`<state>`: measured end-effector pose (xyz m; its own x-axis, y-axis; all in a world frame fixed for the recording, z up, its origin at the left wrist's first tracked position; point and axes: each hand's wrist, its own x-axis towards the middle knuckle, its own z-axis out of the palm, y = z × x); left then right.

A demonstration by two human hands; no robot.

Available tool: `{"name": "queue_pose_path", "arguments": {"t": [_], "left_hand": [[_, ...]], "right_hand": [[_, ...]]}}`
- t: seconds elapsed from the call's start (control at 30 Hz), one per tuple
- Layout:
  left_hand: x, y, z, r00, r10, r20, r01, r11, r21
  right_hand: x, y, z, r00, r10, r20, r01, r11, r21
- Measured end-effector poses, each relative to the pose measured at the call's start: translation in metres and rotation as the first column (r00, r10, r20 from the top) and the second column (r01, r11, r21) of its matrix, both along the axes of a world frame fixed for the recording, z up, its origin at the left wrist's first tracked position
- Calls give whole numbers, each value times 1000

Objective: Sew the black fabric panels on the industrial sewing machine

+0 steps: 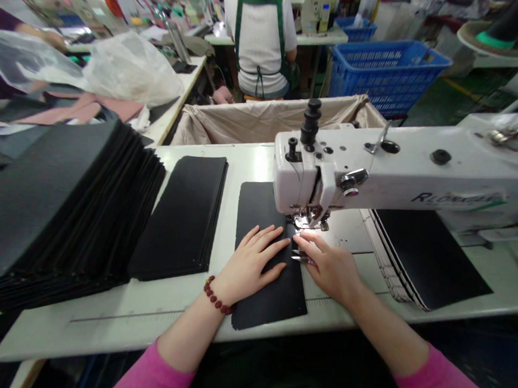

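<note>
In the head view, the left hand (250,266) lies flat on a black rectangular panel of smooth, leather-like sheet (272,302). Its fingers are long and a little spread, pressing on the surface; they do not grip anything. The right hand (334,270) is half curled at the right edge of this panel. Between its fingers and thumb it holds a pair of small silver metal snips (299,257), whose blades point to the left hand; how tightly it holds them, I cannot tell.

Just beyond the right fingertips is the shiny metal presser foot (309,223) of a white sewing machine (404,166), and its arm extends to the right of both hands. The far part of the panel lies ahead of the left fingers, beside the machine head.

To the left of the left fingers there is a low pile of black rectangular panels (181,212), and farther left a tall pile of dark panels (69,185). To the right of the right fingers, a pile of black panels with pale edges (429,255) rests on the pale table (141,322).

Well beyond the fingers are a beige cloth-lined bin (233,123), a blue plastic basket (386,63) and a seated person in a white top (260,44).
</note>
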<state>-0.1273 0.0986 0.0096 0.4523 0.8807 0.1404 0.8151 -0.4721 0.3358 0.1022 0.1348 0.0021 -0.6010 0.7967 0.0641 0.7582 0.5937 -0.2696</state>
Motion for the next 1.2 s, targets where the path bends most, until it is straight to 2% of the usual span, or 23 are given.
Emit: {"name": "queue_pose_path", "arguments": {"t": [1.2], "left_hand": [[-2,0,-3,997,64,46,-66,997,32]], "right_hand": [[1,0,2,1000,17,-6,-17,999,29]]}}
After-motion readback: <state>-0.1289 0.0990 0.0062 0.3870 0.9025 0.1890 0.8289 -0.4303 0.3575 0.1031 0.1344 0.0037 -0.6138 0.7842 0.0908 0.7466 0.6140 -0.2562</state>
